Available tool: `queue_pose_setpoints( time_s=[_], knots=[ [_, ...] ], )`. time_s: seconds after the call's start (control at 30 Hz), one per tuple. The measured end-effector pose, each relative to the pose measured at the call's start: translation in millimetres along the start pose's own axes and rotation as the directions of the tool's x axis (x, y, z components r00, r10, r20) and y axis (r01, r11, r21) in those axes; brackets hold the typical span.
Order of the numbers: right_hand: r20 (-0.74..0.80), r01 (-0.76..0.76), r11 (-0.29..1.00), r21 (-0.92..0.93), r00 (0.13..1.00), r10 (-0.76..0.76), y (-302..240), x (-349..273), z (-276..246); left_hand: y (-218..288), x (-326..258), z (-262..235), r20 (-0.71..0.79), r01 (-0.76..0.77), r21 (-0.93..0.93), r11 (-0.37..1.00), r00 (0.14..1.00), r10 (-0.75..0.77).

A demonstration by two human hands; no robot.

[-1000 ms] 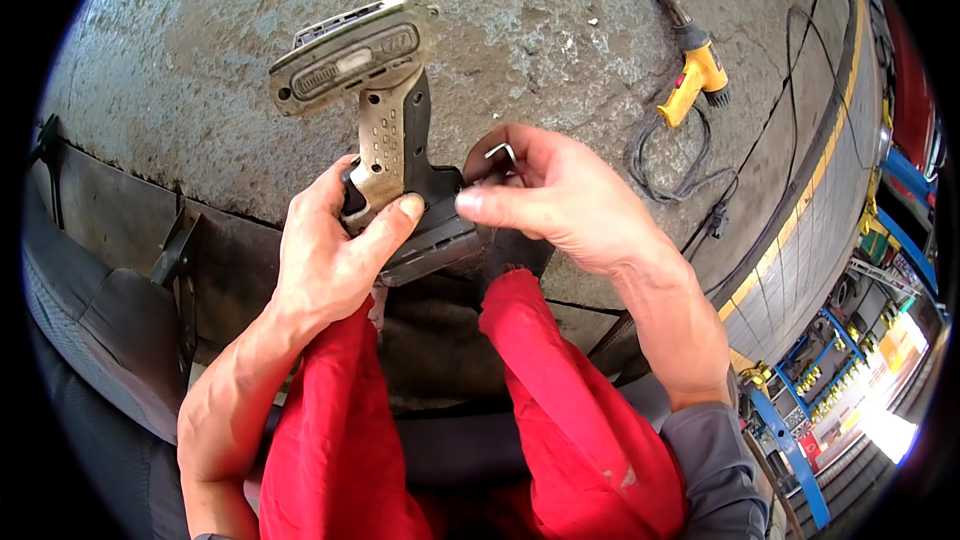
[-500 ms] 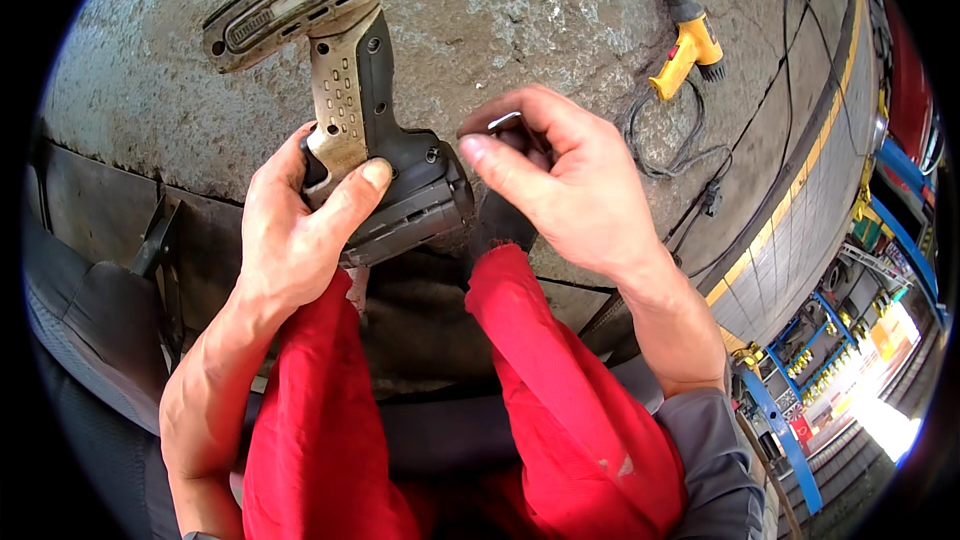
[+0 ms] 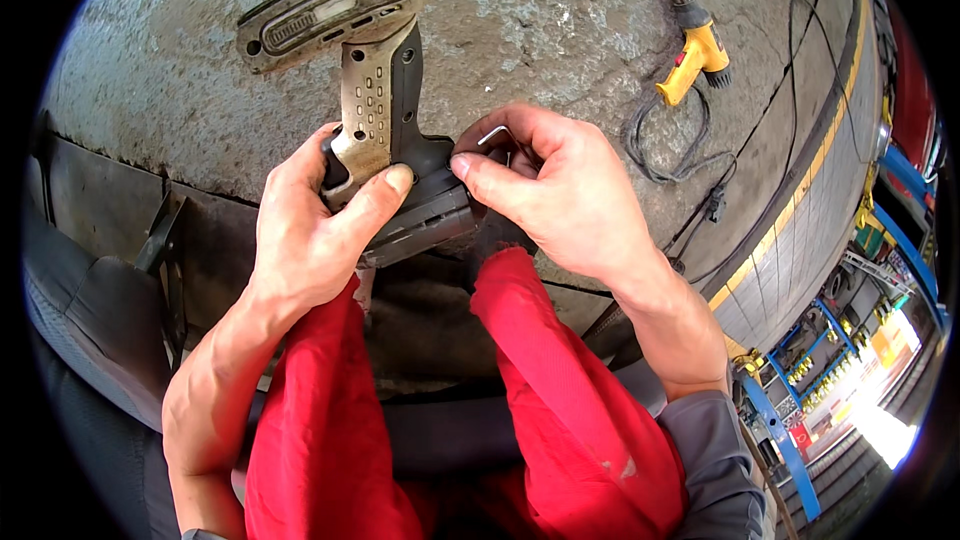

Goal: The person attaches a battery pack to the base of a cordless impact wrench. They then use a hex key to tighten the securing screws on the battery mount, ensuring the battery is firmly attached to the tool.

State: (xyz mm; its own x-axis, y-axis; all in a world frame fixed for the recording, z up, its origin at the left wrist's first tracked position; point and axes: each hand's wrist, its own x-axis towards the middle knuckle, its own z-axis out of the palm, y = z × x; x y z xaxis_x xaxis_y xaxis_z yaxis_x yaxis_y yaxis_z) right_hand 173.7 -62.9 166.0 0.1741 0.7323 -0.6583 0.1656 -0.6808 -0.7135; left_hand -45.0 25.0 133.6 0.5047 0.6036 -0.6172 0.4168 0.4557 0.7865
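My left hand point(image 3: 325, 215) is wrapped round a cordless power tool point(image 3: 370, 100), thumb on its black housing. The worn tan-and-black tool lies tilted, its handle and wide foot pointing away from me. Several screw holes show along the handle. In my right hand point(image 3: 555, 180) a thin L-shaped hex key point(image 3: 492, 134) is pinched, its bent end sticking up above the fingers. The right thumb and fingertips meet the right side of the tool's black housing. Those fingertips hide the far end of the key.
A yellow heat gun point(image 3: 694, 62) with a looped dark cord point(image 3: 690, 165) lies on the rough concrete floor point(image 3: 560, 30) at the far right. My red-trousered legs are below the tool. Shelving point(image 3: 820, 360) stands at the right edge, a dark seat point(image 3: 90, 320) at the left.
The power tool has shifted a little to the right in my left hand. My right fingertips have closed the gap and now touch its housing, and more of the hex key shows.
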Motion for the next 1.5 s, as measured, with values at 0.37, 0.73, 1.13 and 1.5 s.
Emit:
queue_pose_setpoints(
  time_s=[0.37,0.73,1.13,1.5],
  knots=[
    [-0.008,0.010,0.999,-0.036,1.000,-0.010,3,3,4,-3,2,-1,-0.008,-0.022,0.070,0.997,1.000,0.022],
    [0.121,-0.094,0.993,0.065,0.989,0.086,17,14,0,-12,3,0,0.002,-0.028,0.107,0.994,1.000,0.028],
    [0.103,-0.094,0.905,0.415,0.993,0.056,20,6,-14,-15,1,-5,0.018,0.021,0.058,0.998,1.000,-0.022],
    [-0.208,0.538,0.843,0.030,0.828,-0.521,9,-47,-21,-13,-3,-6,0.018,0.034,0.025,0.999,0.999,-0.035]
  ],
)
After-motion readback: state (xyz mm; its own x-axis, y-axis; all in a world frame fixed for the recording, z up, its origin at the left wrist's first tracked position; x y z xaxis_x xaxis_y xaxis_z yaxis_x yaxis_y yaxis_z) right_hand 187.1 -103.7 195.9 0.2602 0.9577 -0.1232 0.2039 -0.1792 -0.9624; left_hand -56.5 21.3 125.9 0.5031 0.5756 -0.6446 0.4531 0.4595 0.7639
